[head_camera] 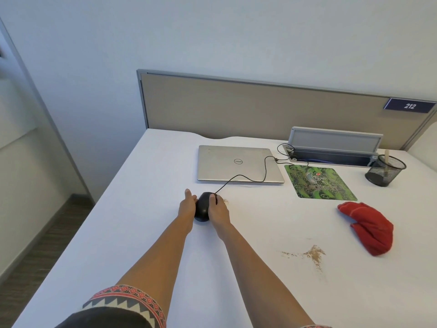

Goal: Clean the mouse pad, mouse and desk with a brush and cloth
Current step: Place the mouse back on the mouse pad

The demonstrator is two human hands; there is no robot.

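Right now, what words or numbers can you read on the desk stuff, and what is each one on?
"212" on the blue sign fixed to the divider panel.
"DELL" in a round logo, seen upside down, on the closed laptop.
"Logitech" on the green mouse pad.
The small round marks around the pad's edges are too blurred to read.
No text shows on the mouse, red cloth or pen cup.

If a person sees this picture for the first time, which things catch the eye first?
First, the left hand and right hand cupping a black wired mouse mid-desk. Next the crumpled red cloth at the right and the green Logitech mouse pad behind it, beside the closed Dell laptop. Brown dirt marks the white desk nearer the viewer.
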